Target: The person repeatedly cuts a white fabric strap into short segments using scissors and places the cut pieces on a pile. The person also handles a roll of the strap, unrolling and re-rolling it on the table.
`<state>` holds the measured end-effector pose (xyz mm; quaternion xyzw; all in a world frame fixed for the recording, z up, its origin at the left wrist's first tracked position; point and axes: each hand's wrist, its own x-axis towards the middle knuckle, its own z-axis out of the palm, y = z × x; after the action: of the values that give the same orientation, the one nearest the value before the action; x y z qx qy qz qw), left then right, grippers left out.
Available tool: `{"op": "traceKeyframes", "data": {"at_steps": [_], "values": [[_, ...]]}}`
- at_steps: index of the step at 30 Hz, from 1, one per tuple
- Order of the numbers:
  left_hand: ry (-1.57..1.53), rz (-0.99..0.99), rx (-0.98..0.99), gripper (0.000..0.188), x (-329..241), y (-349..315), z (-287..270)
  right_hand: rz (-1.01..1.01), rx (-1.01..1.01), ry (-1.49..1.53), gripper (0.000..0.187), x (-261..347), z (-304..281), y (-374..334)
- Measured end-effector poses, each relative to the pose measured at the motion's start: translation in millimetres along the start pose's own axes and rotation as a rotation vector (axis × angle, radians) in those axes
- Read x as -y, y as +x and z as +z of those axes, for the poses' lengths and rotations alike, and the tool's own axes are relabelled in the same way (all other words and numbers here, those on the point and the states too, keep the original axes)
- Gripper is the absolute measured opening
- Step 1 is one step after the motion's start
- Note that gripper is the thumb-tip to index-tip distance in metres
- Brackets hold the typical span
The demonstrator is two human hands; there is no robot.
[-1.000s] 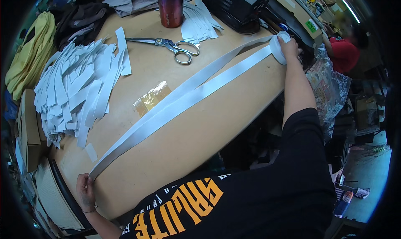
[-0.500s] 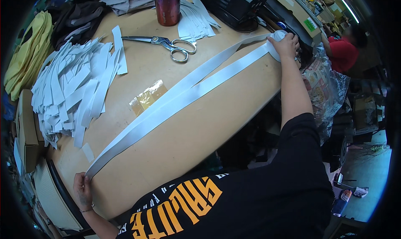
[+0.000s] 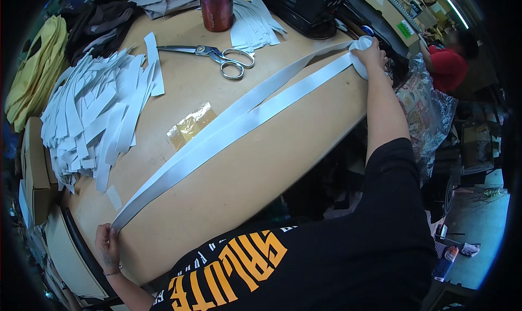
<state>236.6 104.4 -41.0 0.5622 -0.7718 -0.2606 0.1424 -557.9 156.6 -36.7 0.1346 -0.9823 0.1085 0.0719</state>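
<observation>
A long white band (image 3: 217, 136), flat like elastic or tape, stretches diagonally over the table in two lengths. Its near-left bend is pinched between the thumb and fingers of my left hand (image 3: 107, 247), by the table's left end. At the far right, my right hand (image 3: 371, 58) is closed over a white coil (image 3: 359, 65), where both lengths meet; its fingertips are partly hidden. Scissors (image 3: 223, 59) with metal handles lie beyond the band. A big heap of cut white strips (image 3: 92, 115) lies to the left.
A red-purple bottle (image 3: 217, 9) and more white strips (image 3: 254, 25) stand at the back beside a black machine (image 3: 304, 9). Clear brown tape (image 3: 191, 126) is stuck on the table (image 3: 244, 175). Folded yellow cloth (image 3: 37, 71) lies far left; a person in red (image 3: 448, 66) is far right.
My right hand has shifted slightly at the coil, and more of the coil's near side shows. My left hand keeps its pinch; the band lies almost the same.
</observation>
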Motion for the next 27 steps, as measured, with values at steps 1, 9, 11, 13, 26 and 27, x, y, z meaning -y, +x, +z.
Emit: {"op": "traceKeyframes", "data": {"at_steps": [1, 9, 11, 13, 26, 27], "values": [[-0.009, -0.007, -0.006, 0.015, -2, -1, 0, 0.020, 0.022, 0.015, 0.091, 2, -2, 0], [-0.084, -0.057, 0.011, 0.015, 14, 0, 2, -0.194, -0.077, 0.280, 0.074, -39, 3, 30], [-0.098, -0.048, 0.012, 0.015, 13, 1, 2, -0.236, -0.133, 0.431, 0.072, -46, -2, 35], [-0.094, -0.043, 0.011, 0.015, 12, 2, 2, -0.242, -0.122, 0.544, 0.073, -50, -13, 38], [0.029, 0.029, -0.036, 0.012, -5, 1, 2, -0.277, -0.097, 0.975, 0.070, -54, -64, 56], [0.039, 0.017, -0.035, 0.013, -10, 1, 1, -0.289, -0.053, 1.012, 0.071, -52, -71, 54]]}}
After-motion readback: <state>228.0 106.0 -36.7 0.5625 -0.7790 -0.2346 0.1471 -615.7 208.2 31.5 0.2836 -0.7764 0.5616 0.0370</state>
